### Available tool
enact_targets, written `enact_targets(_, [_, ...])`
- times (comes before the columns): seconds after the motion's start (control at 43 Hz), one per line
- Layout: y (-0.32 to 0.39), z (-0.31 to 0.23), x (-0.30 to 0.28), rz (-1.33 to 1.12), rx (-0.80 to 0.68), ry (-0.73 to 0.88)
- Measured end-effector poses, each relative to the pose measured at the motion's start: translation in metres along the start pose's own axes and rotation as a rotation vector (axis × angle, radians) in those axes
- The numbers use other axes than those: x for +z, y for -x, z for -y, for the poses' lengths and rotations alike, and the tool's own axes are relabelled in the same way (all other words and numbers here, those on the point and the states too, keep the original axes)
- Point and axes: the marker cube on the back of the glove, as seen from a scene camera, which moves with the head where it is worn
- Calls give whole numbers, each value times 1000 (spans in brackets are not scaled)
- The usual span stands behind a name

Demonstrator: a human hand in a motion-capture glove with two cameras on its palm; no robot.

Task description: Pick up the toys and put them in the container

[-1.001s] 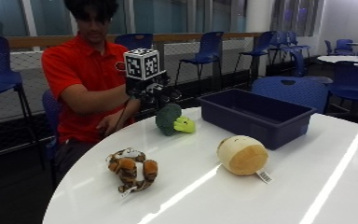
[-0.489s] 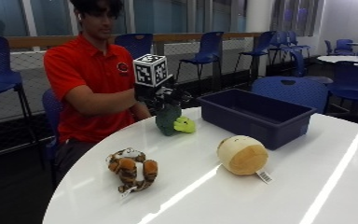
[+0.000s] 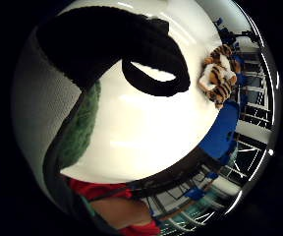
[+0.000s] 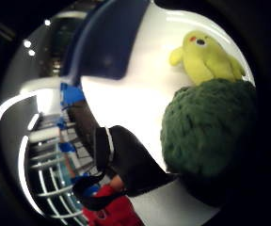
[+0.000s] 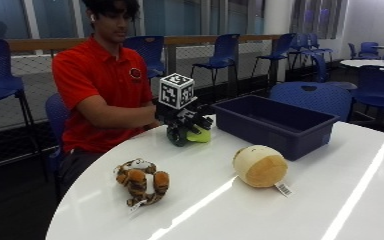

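Note:
In the outside view my gloved right hand [image 5: 183,123] sits on top of a green and yellow plush toy [image 5: 199,135] on the white table [image 5: 312,210], fingers curled down around its green part. The thumb side palm view shows the green body [image 4: 211,127] close under the palm, with the yellow head [image 4: 206,59] poking out beyond it. The green plush [image 3: 82,130] also fills an edge of the little finger side view. The dark blue container [image 5: 272,122] stands just right of the hand, its wall [image 4: 107,42] near the toy. A tiger plush [image 5: 142,181] and a round tan plush [image 5: 260,166] lie nearer the table's front.
The tiger plush [image 3: 220,73] lies near the table's rounded edge. The person sits behind the table, the other arm resting along its far edge. Blue chairs stand around and behind the table.
My hand has come down and a little to the right, from above the green and yellow toy onto it, and its fingers now wrap the green part. The other toys and the container have not moved.

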Motion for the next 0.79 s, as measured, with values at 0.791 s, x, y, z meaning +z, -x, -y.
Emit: enact_targets(0.791, [-1,10,22,-29,-90,-95])
